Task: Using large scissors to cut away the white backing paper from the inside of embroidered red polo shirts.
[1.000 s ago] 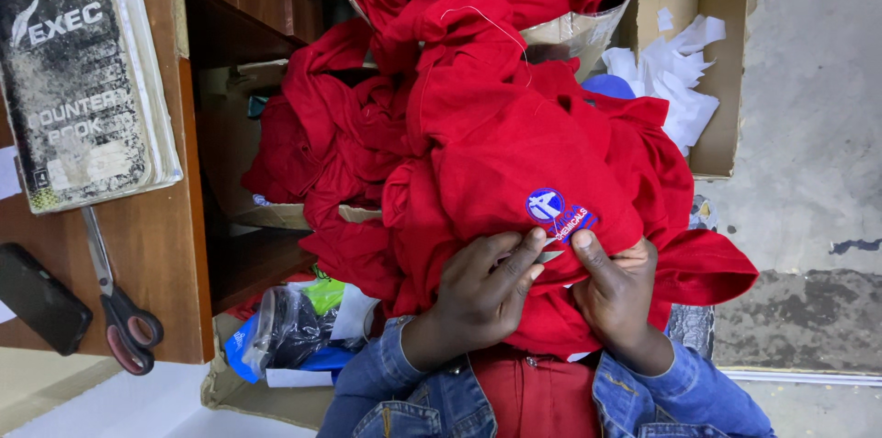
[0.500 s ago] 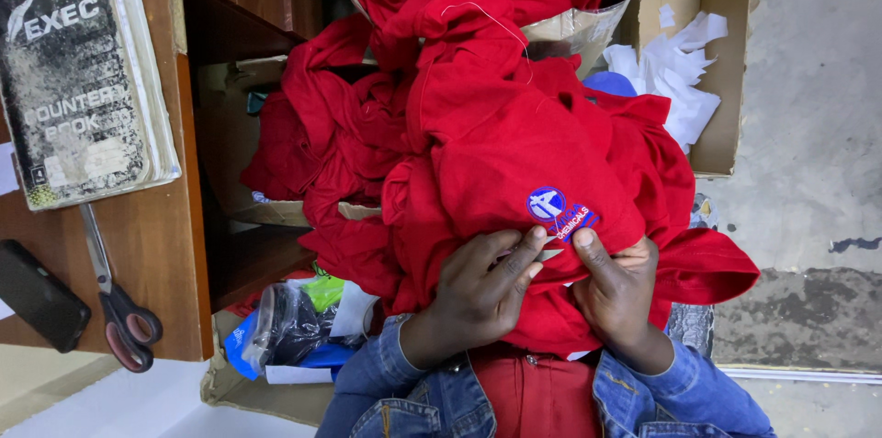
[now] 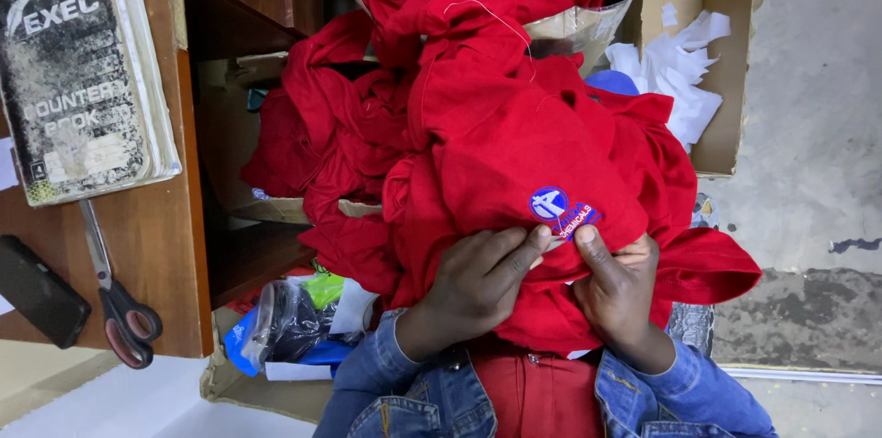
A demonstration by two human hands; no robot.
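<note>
A pile of red garments fills the middle of the view. The nearest red garment carries a small blue and white embroidered badge. My left hand pinches the cloth just below and left of the badge. Gripping the cloth right beside the badge is my right hand, its thumb touching the badge's lower edge. Both of my arms are in blue denim sleeves. More red fabric lies in my lap.
A wooden desk at left holds a worn black notebook, scissors and a dark phone. A cardboard box with white paper scraps sits at upper right. Plastic bags lie below the desk. Concrete floor shows at right.
</note>
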